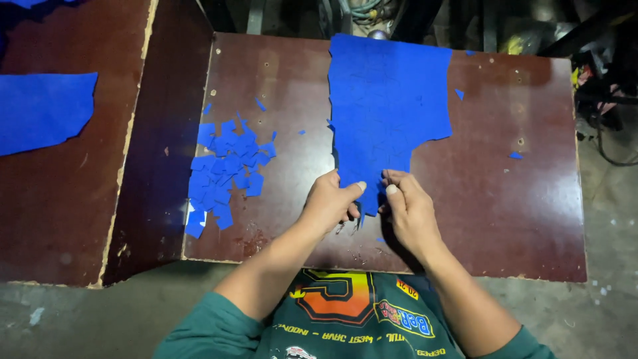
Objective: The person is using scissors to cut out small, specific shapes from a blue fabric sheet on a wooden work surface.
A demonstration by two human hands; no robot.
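Note:
A large blue sheet of soft material lies on the dark brown board, reaching from its far edge down to my hands. My left hand pinches the sheet's near edge, thumb on top; something thin and metallic pokes out below the fingers, too hidden to name. My right hand grips the same near edge from the right side, thumb pressed on the blue. Both hands meet at the sheet's lowest tip.
A pile of small blue cut pieces lies left of my hands. Another big blue sheet rests on the neighbouring board at far left. Tiny blue scraps dot the right side. Cables and clutter sit beyond the far edge.

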